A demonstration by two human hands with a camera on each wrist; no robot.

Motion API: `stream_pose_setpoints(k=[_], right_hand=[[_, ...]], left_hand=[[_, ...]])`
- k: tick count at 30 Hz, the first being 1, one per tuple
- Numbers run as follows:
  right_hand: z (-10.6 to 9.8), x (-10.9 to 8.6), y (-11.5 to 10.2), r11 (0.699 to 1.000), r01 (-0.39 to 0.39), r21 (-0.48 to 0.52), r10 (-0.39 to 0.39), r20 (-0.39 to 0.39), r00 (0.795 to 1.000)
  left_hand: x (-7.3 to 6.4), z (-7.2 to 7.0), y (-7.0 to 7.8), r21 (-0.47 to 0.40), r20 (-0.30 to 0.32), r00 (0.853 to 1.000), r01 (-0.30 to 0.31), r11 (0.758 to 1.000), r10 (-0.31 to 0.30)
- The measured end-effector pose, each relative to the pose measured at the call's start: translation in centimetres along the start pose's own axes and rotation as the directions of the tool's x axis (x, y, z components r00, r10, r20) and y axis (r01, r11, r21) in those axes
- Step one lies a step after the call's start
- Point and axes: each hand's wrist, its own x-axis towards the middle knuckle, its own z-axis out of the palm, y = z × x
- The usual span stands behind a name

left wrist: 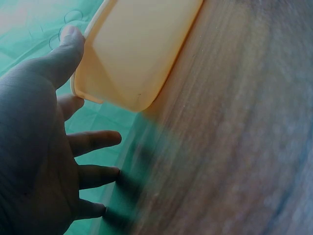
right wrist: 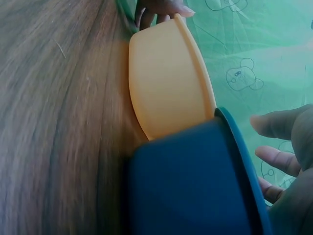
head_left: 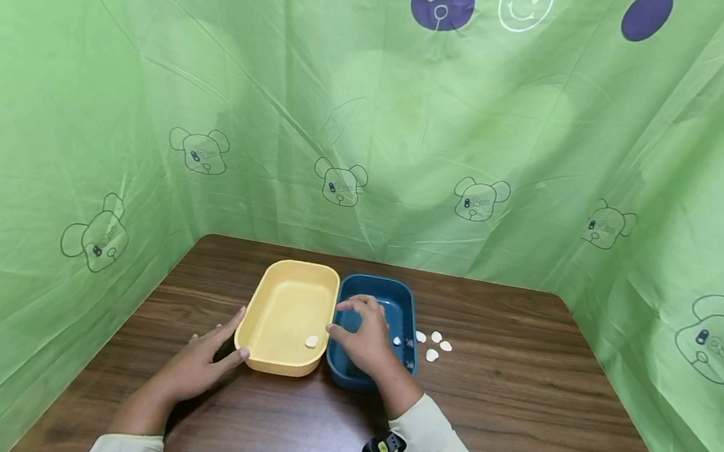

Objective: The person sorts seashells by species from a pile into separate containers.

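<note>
A pale yellow tray stands beside a dark blue tray, with one small flat white piece lying in its front right part. My left hand touches the yellow tray's near left corner, thumb and index finger spread against the edge; the other fingers stay apart, as the left wrist view shows. Over the blue tray hovers my right hand, fingers bent and thumb apart from them, with nothing visible in its grasp. Another white piece shows inside the blue tray. Part of that tray is hidden by the right hand.
Several small white pieces lie on the brown wooden table just right of the blue tray. A green curtain printed with bear heads hangs behind the table and along both sides.
</note>
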Motion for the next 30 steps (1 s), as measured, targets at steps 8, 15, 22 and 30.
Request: stream_pose_setpoints(k=[8, 15, 22, 30], right_hand=[[-1.6, -0.1, 0.3, 0.999, 0.029, 0.015, -0.028, -0.037, 0.999], [-3.3, -0.6, 1.4, 0.996, 0.082, 0.019, -0.080, -0.082, 0.993], [-5.6, -1.4, 2.6, 0.992, 0.121, 0.035, -0.116, -0.127, 0.985], [-7.9, -1.6, 3.7, 0.994, 0.084, 0.062, -0.074, -0.152, 0.986]], left_hand=[[-0.1, -0.1, -0.1, 0.000, 0.002, 1.000, 0.009, 1.000, -0.009], [0.0, 0.0, 0.0, 0.005, 0.004, 1.000, 0.007, 1.000, -0.007], [0.0, 0.1, 0.1, 0.006, 0.011, 1.000, 0.010, 1.000, -0.010], [0.0, 0.0, 0.1, 0.002, 0.006, 1.000, 0.009, 1.000, -0.009]])
